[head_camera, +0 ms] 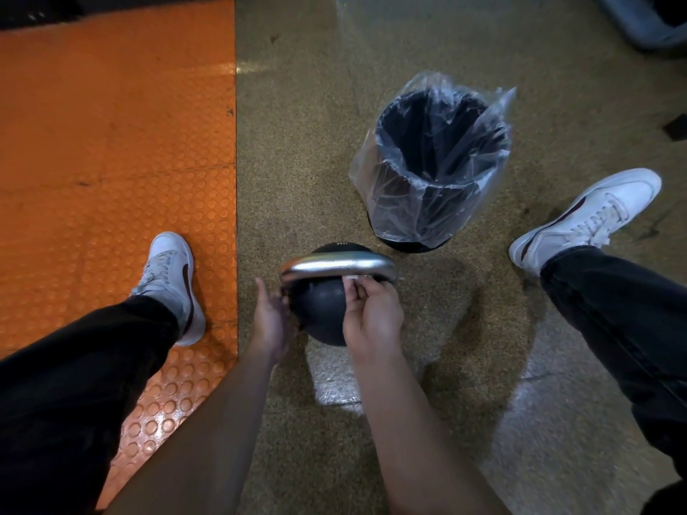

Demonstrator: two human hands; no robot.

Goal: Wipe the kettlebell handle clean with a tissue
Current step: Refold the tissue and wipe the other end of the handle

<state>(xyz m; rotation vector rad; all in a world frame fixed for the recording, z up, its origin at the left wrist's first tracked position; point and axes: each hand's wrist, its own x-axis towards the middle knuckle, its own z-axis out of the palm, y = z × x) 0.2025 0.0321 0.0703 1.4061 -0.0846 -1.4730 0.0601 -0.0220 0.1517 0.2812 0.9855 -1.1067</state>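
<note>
Blk kettlebell (321,310), chrome handle (336,265), upright.

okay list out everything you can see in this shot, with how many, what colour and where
Round black kettlebell: one, black, floor centre.
Curved metal kettlebell handle: one, silver, atop it.
Small white tissue: one, white, at the handle's right end.
Black bin with clear plastic liner: one, beyond the kettlebell.
Orange studded rubber mat: one, left.
Speckled tan floor: centre and right.
White sneakers: two, one on the mat, one right.
Left hand: rests against the kettlebell's left side.
Right hand: pinches the tissue.
</note>
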